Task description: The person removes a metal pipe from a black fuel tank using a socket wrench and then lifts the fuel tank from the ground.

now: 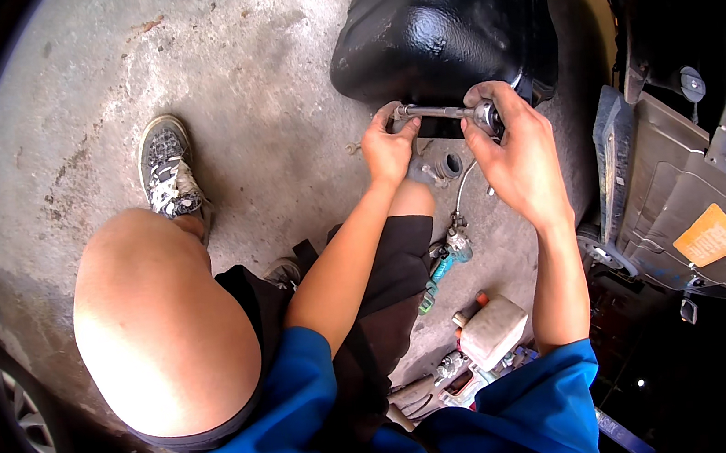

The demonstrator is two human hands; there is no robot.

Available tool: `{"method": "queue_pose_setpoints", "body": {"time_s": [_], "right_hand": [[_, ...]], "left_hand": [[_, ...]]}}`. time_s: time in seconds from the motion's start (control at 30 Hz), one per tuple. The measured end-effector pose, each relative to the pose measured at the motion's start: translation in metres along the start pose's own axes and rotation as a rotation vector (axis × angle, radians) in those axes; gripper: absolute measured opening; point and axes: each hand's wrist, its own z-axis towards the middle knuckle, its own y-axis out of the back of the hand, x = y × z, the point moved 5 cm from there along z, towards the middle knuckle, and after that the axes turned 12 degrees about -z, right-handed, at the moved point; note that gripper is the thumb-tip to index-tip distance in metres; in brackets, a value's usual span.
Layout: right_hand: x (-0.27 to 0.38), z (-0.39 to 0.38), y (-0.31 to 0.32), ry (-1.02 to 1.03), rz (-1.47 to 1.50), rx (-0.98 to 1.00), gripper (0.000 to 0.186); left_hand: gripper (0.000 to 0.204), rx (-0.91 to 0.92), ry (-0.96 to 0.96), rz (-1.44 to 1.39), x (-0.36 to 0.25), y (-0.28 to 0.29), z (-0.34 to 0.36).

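Note:
My left hand [393, 145] pinches the left end of a steel rod-shaped tool [434, 110], held crosswise. The fingers of my right hand [514, 149] wrap around the round metal head [486, 118] at its other end. Just beyond both hands lies a large glossy black moulded part [435, 24]. Below the tool on the concrete are a grey cylindrical piece [449, 165], a thin hose and a teal-and-silver hand tool [445, 262].
My knees and a sneaker [167, 167] occupy the left. A pale container [494, 328] sits among assorted tools near my body. Vehicle panels [669, 194] and dark parts line the right side. A wheel [24, 412] shows at the lower left edge.

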Motion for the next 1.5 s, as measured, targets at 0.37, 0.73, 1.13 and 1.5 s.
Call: {"method": "queue_pose_setpoints", "body": {"time_s": [0.37, 0.73, 1.13, 1.5], "right_hand": [[-0.003, -0.001, -0.005, 0.028, -0.048, 0.051, 0.025], [0.01, 0.001, -0.01, 0.18, -0.363, 0.269, 0.029], [-0.038, -0.03, -0.034, -0.534, 1.166, 0.011, 0.044], [-0.041, -0.051, -0.038, -0.462, 1.238, -0.023, 0.057]], "left_hand": [[0.034, 0.06, 0.025, -0.181, 0.022, 0.007, 0.008], [0.032, 0.069, -0.083, -0.075, 0.023, 0.011, 0.013], [0.048, 0.088, -0.109, 0.018, 0.019, 0.005, 0.001], [0.046, 0.112, -0.107, 0.088, 0.009, 0.005, 0.002]]}}
